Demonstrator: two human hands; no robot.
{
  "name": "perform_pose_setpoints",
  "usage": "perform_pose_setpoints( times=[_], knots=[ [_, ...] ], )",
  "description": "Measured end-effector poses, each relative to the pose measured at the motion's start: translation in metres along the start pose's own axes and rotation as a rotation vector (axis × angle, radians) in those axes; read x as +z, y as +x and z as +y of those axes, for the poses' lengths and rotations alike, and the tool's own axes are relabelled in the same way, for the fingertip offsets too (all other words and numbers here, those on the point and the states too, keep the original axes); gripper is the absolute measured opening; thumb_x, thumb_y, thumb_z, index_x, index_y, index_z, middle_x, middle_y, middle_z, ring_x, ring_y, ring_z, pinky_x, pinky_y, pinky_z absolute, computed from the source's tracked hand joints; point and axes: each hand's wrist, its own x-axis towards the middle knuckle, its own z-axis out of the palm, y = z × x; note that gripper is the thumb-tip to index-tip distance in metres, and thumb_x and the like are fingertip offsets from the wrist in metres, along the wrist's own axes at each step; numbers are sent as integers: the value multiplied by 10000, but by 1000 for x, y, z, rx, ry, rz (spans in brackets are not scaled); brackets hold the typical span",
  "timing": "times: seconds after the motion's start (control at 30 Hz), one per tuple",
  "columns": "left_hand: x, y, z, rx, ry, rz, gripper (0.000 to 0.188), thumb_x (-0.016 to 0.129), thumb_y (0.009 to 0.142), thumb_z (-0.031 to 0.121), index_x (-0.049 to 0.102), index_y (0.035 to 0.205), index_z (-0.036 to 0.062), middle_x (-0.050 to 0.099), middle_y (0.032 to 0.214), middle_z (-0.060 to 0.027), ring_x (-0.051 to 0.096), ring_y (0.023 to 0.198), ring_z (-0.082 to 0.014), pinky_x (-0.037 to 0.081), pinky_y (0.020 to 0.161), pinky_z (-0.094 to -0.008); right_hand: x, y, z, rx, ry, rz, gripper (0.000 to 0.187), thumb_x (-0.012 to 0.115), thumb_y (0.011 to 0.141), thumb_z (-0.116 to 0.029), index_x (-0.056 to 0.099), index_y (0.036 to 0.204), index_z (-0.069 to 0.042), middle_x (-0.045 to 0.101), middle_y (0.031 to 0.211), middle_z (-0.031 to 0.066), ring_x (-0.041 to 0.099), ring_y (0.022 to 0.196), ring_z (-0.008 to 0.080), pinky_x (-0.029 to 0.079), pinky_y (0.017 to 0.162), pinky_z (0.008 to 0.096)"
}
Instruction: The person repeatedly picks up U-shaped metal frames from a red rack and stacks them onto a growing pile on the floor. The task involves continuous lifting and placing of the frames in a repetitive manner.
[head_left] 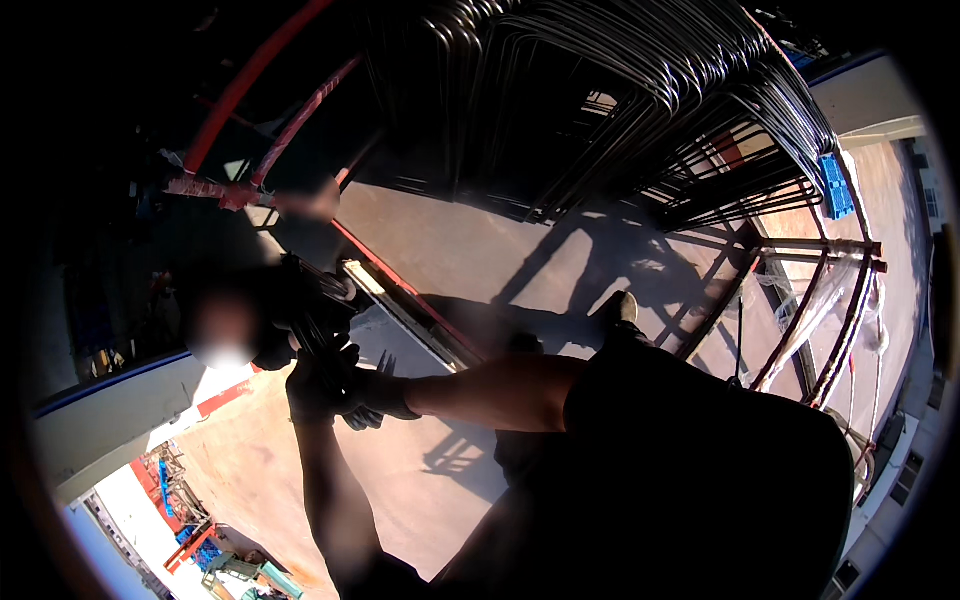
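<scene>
Both my hands are gloved in black and close together at the left of the head view, in deep shadow. My left hand (312, 392) is closed around the lower end of a bundle of dark thin metal rods (322, 345). Against the same bundle, my right hand (375, 400) has its fingers curled in beside the left one. The rods slant up and away toward another person (225, 320), whose arms and upper body are mostly lost in the dark. Where the rods end on that side is hidden.
Many bent black metal rods (660, 70) hang in a dense stack at the top. A rack with red bars (300, 130) stands at the upper left, and a wrapped metal frame (800, 310) at the right. A pale beam (400, 310) lies behind my hands. My shoe (627, 308) is on the concrete floor.
</scene>
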Motion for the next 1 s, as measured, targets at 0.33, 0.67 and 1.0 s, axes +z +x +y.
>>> perform_pose_setpoints(
  times=[0.33,0.67,1.0],
  knots=[
    [156,3,-13,209,-525,-561,580,657,1031,136,503,1588,98,541,1592,-120,552,1400,-238,511,1121,-378,23,-154,-39,-50,-103,-32,409,814,743,-69,681,1129,-57,688,928,79,693,875,223,575,784,389],
    [387,-77,-133,117,-610,-568,560,706,850,-49,543,1376,54,523,1063,12,541,945,-115,469,932,-294,-17,-412,-89,-49,-518,111,438,800,758,-221,714,1136,-17,746,912,95,719,860,218,588,769,359],
    [574,-67,-274,137,-357,-448,532,679,764,60,575,1284,21,588,1081,-64,571,983,-208,492,982,-386,-97,-654,34,-677,-869,1234,1231,984,577,-259,364,1610,-4,492,1512,274,473,1443,443,404,1229,507]
  ],
)
